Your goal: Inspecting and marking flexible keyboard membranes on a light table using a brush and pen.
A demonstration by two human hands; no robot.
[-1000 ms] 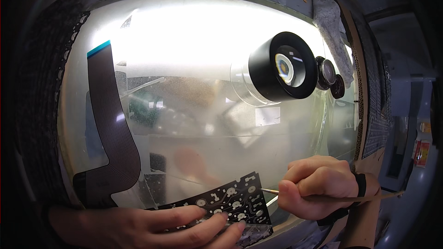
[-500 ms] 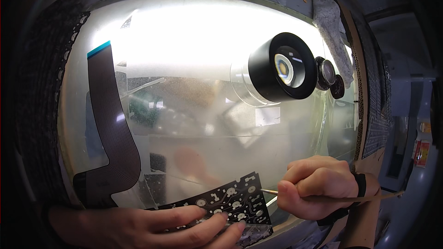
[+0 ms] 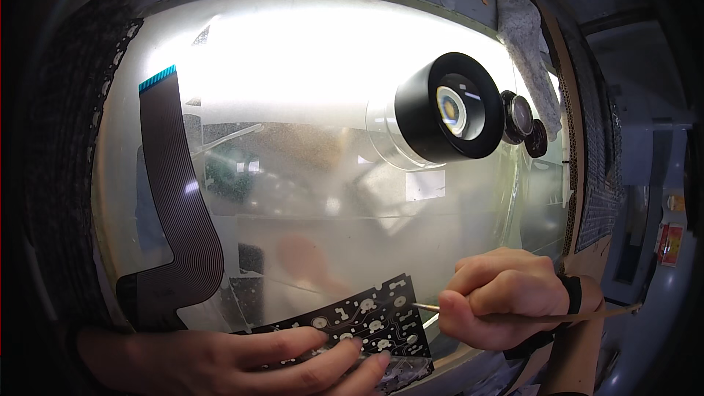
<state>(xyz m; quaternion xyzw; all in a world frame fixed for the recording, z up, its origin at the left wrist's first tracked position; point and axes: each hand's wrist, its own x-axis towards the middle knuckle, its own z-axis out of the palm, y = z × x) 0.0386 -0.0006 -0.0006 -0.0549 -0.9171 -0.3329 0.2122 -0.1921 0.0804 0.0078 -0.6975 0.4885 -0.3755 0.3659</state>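
Observation:
A black flexible circuit sheet (image 3: 402,323) with white pads and fine traces lies at the near edge of the glass. My left hand (image 3: 293,367) rests flat across its lower left part, fingers stretched out and slightly apart. My right hand (image 3: 506,297) pinches a thin, fine-tipped brush (image 3: 550,318), whose tan handle slants out to the right. Its pale tip points left at the sheet's upper right edge; whether it touches cannot be made out. From the sheet's left side a long striped flat ribbon tail (image 3: 176,176) runs away, ending in a blue strip.
On the brightly lit glass (image 3: 330,183) stands a black-rimmed magnifier loupe (image 3: 418,117) with a clear base. Two small round dark objects (image 3: 519,116) sit to its right, near a grey cloth (image 3: 524,29). Dark stacked sheets (image 3: 73,139) border the left side; cardboard (image 3: 568,125) lines the right.
My right hand has shifted slightly left, bringing the brush tip closer to or over the circuit sheet's edge. My left hand and the sheet stay in place.

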